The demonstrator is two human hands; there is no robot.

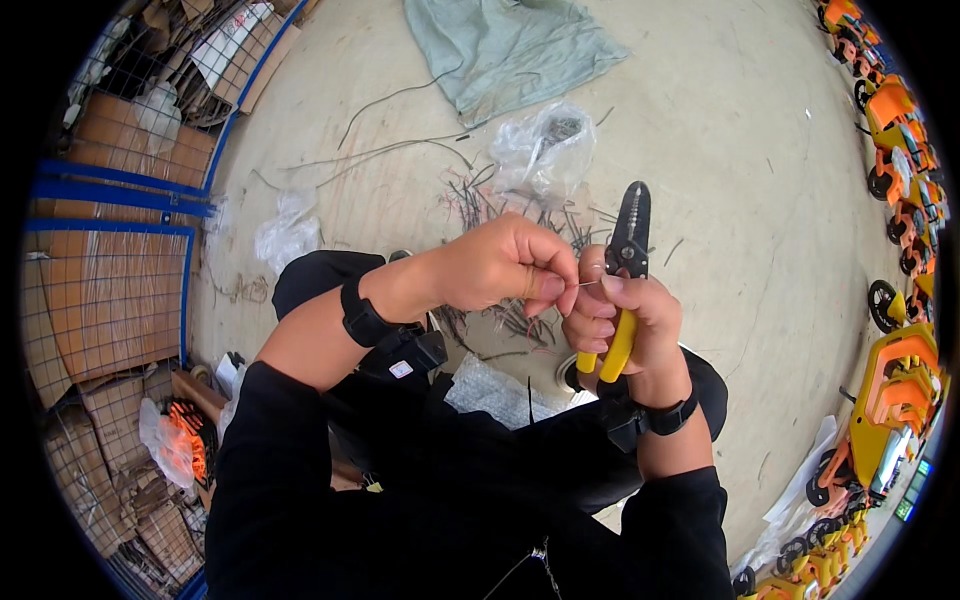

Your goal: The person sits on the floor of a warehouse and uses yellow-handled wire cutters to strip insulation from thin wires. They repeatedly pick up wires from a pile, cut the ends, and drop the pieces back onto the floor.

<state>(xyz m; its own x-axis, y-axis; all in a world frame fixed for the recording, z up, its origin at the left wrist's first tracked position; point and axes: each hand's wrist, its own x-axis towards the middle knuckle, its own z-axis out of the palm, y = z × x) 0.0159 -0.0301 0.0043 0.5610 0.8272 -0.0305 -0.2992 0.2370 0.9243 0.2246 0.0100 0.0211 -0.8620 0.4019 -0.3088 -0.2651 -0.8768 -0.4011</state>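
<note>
My right hand [645, 312] is wrapped round a pair of wire strippers [622, 345] with yellow handles and black jaws. The jaws point away from me, up past the fingers. A thin, pale wire [588, 284] spans the small gap between my two hands. Its one end is pinched by the thumb and fingers of my left hand [515, 265]; the other end meets my right thumb and forefinger, apart from the jaws. On the floor beneath lies a loose heap of short cut wires [480, 200], mostly grey and dark with some reddish ends, partly hidden by my hands.
Beyond the heap sits a clear plastic bag [545, 150] with grey stuff inside, then a grey-green sack [510, 50]. Blue-framed mesh cages [110, 290] of cardboard stand at left. Orange and yellow wheeled machines [895, 390] line the right. Bubble wrap [500, 390] lies between my legs.
</note>
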